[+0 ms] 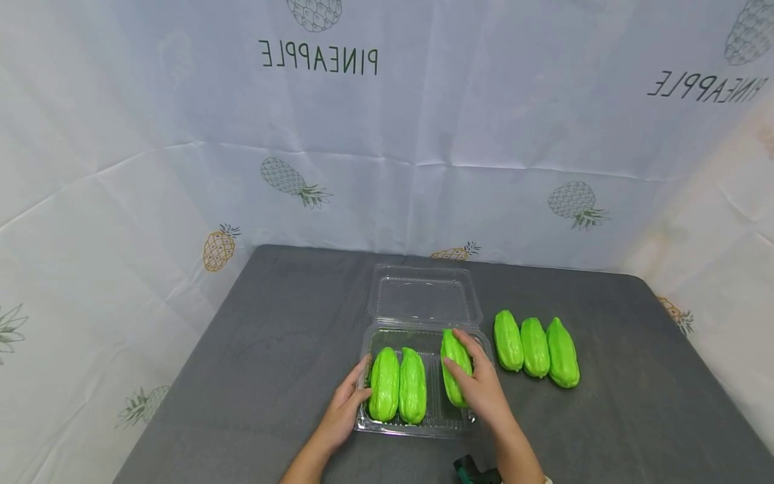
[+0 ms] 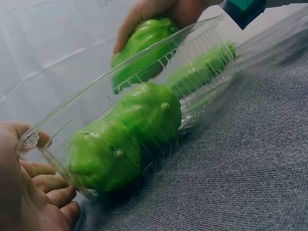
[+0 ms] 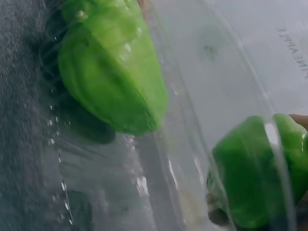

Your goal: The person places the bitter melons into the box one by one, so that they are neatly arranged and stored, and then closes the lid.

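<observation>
A clear plastic clamshell box (image 1: 447, 430) lies on the table with its lid (image 1: 425, 296) folded back. Two long, ridged green fruits (image 1: 383, 384) rest side by side in its left half. My left hand (image 1: 349, 400) pinches the box's left wall, thumb over the rim and fingers outside, as the left wrist view shows. With my right hand (image 1: 480, 386) I grip a third green fruit (image 1: 452, 373) from its right side, tilted over the right part of the box. Seen from the right wrist, this held fruit (image 3: 255, 173) is partly behind clear plastic.
Several things stand around: three more green fruits (image 1: 535, 347) lie in a row right of the box on the dark grey table (image 1: 290, 323). A black and green object (image 1: 474, 470) shows beside the right wrist. A pineapple-print curtain (image 1: 393, 134) hangs behind.
</observation>
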Demonstrator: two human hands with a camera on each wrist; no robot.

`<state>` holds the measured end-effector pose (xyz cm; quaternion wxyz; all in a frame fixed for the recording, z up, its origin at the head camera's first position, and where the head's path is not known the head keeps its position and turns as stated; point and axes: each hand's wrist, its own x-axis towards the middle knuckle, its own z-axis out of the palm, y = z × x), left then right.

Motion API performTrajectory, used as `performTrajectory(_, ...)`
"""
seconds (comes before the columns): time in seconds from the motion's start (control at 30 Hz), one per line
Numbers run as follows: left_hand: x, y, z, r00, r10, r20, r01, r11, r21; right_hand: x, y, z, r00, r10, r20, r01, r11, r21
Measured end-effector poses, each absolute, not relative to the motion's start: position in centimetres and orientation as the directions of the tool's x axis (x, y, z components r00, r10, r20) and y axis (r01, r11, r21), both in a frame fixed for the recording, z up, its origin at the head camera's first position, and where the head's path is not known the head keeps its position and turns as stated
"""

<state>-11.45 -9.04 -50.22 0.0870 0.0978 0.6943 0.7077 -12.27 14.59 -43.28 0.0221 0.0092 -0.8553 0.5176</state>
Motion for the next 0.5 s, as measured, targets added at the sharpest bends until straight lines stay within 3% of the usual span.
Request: performTrajectory(0.5,-11.4,-9.0,-50.2,-0.966,0.258,0.022,0.018,-0.019,1.000,-12.3,13.2,-43.5,-0.999,-0.008,0.036,-0.035,0.494,-0.869)
